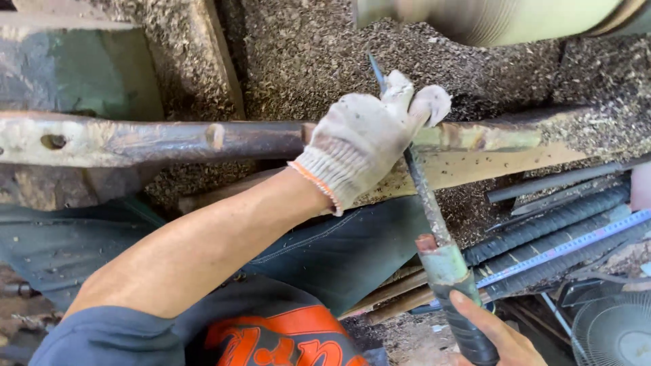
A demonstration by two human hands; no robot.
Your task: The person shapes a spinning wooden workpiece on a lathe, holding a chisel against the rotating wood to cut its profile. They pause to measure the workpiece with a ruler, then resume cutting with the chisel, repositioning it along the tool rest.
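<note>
Gripping a long dark steel turning chisel w/ both hands, head view. Left hand in a grubby white knit glove w/ orange cuff trim, fingers curled shut round the chisel's shaft nr the tip, pressing it down onto a rusty brown metal tool-rest bar running L to R across frame. Right hand bare, low at bottom edge, fingers wrapped shut round the chisel's black ribbed handle grip.

Chisel look: slim rough shaft, pitted and dust-flecked, sloping up-left from handle to rest; pale green collar w/ reddish rim where shaft meets handle; narrow bluish pointed tip poking out just past gloved fingers, aimed toward a pale greenish round wooden workpiece at top, blurred. Tip and workpiece: contact can't be told.

Thick bed of brown wood shavings heaped beyond the bar, also scattered on it. Bundle of dark ribbed steel rods lying R, beside a blue measuring tape strip. Grey fan grille at bottom R corner. Blue denim trousers below the forearm.
</note>
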